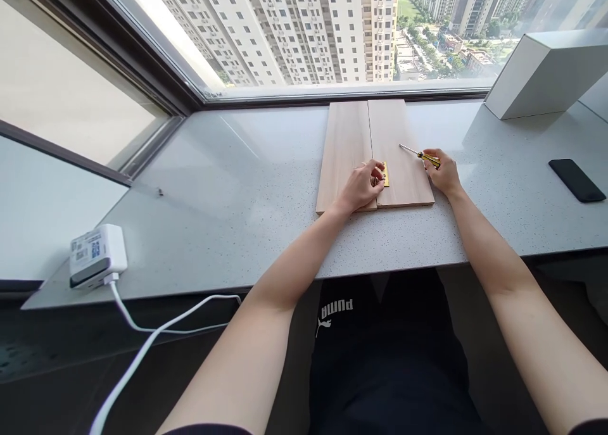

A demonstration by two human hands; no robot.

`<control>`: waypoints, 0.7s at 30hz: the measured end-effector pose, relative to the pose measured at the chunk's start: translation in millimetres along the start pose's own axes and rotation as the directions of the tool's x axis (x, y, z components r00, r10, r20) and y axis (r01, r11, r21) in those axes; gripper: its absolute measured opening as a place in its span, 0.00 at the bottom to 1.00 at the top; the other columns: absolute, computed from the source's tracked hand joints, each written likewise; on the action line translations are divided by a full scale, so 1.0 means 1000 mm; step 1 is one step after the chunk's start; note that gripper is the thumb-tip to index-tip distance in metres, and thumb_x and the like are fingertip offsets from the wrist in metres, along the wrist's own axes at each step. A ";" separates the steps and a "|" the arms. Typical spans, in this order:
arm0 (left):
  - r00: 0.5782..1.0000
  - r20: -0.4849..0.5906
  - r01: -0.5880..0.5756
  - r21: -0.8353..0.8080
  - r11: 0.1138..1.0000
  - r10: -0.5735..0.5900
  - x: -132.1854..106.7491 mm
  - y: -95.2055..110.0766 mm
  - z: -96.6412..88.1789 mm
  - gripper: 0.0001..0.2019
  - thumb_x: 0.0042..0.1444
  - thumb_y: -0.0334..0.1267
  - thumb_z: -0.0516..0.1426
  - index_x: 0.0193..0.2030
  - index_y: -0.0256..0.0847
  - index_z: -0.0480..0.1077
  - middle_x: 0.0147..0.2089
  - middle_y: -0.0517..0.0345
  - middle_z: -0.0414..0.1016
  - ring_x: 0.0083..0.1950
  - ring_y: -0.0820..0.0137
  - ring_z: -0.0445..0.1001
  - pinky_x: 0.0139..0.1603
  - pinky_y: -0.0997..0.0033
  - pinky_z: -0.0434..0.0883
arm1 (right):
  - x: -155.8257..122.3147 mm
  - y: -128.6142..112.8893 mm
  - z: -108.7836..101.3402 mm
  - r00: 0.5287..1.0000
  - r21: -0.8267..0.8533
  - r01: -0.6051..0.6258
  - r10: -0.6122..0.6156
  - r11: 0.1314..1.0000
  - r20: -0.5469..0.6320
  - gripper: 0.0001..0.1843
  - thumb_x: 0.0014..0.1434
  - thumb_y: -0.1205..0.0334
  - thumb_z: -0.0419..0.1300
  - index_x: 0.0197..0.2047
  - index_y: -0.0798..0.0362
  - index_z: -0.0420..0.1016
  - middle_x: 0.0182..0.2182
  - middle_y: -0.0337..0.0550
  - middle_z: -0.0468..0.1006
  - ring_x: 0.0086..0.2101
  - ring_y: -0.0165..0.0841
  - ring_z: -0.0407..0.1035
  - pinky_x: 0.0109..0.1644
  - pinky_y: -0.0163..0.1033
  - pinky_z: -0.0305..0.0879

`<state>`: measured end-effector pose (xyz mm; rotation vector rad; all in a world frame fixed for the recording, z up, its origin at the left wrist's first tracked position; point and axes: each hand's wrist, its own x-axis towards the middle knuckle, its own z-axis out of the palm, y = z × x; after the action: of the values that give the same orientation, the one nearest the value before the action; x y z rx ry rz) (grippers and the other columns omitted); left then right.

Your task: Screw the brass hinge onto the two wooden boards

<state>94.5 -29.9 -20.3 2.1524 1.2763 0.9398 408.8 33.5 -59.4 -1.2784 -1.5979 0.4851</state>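
Head view, nearest first: dark trousers point(384, 359) are filling the space below the counter point(237, 226), and both bare forearms are reaching forward over its edge, spreading apart toward the elbows. A white cable point(130, 365) is looping up at the left to a white plug box point(98, 256), which is resting near the corner of the counter.

The left hand point(361, 187) is leaning in over two wooden boards, its wrist bending and its fingers curling down at a yellow metal plate point(386, 175). Whether those fingers are pinching something or only touching the plate, I cannot tell. The plate is lying by the seam, its visible part showing on the right board point(392, 128), while the left board point(346, 137) is lying alongside.

The right hand point(445, 172) is closing around the yellow-and-black handle of a screwdriver point(420, 156), whose tip is pointing leftward above the right board, well clear of the plate.

Farther right, a black phone point(576, 180) is lying flat. Beyond it a white box point(527, 83) is standing near the window point(304, 93), its inside hidden from sight. Tall buildings point(294, 30) are rising outside.
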 end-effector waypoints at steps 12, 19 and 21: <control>0.999 -0.026 0.045 -0.056 0.997 -0.047 0.001 0.001 0.001 0.13 0.70 0.29 0.67 0.58 0.45 0.78 0.49 0.49 0.91 0.61 0.54 0.86 0.70 0.45 0.80 | 0.001 0.001 -0.003 0.999 0.010 -0.019 0.020 1.000 -0.036 0.19 0.64 0.41 0.71 0.49 0.45 0.78 0.52 0.54 0.92 0.37 0.44 0.87 0.48 0.57 0.87; 0.998 -0.023 0.064 -0.064 0.996 -0.066 -0.006 0.003 0.003 0.14 0.70 0.28 0.67 0.59 0.45 0.79 0.49 0.50 0.92 0.64 0.52 0.85 0.74 0.43 0.78 | -0.005 -0.003 -0.005 0.999 -0.008 -0.027 0.027 1.000 -0.021 0.20 0.63 0.40 0.70 0.50 0.45 0.80 0.52 0.54 0.92 0.40 0.44 0.87 0.49 0.55 0.87; 0.997 -0.023 0.073 -0.068 0.995 -0.074 -0.009 0.004 0.004 0.14 0.71 0.29 0.67 0.60 0.45 0.79 0.49 0.50 0.92 0.64 0.52 0.85 0.76 0.42 0.77 | -0.007 -0.005 -0.006 0.999 -0.014 -0.037 0.037 0.999 -0.016 0.20 0.64 0.39 0.70 0.49 0.44 0.79 0.52 0.53 0.93 0.40 0.44 0.87 0.49 0.54 0.87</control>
<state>96.4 -39.3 -22.9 2.0346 1.3079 0.9686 411.2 23.9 -56.2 -1.3208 -1.5698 0.4865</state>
